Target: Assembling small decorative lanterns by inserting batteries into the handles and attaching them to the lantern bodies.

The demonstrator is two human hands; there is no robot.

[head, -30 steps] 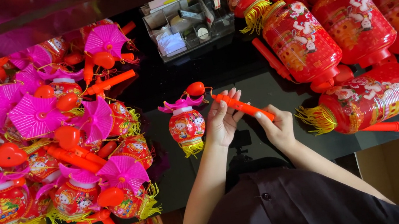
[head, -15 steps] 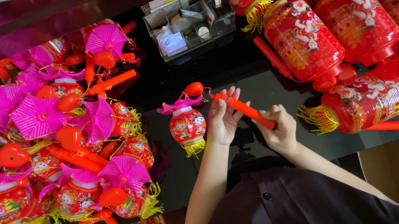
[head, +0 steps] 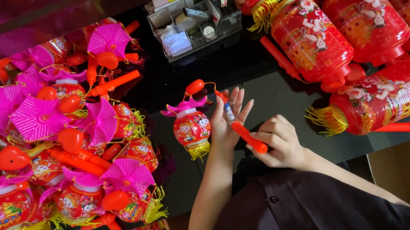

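Glossy black desk (head: 268, 92). Clear plastic organiser box (head: 191, 22), far side of the small red paper lantern (head: 191, 128), holds tape roll, paper bits. Orange plastic handle stick (head: 241, 128) just right of that lantern: right hand (head: 277, 144) fingers pinch its lower end; left hand (head: 228, 119) fingers spread, backing it. Best keep stick steady, tip supported.

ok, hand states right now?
Left hand: open, fingers spread against the orange stick.
Right hand: closed on the stick's lower end.
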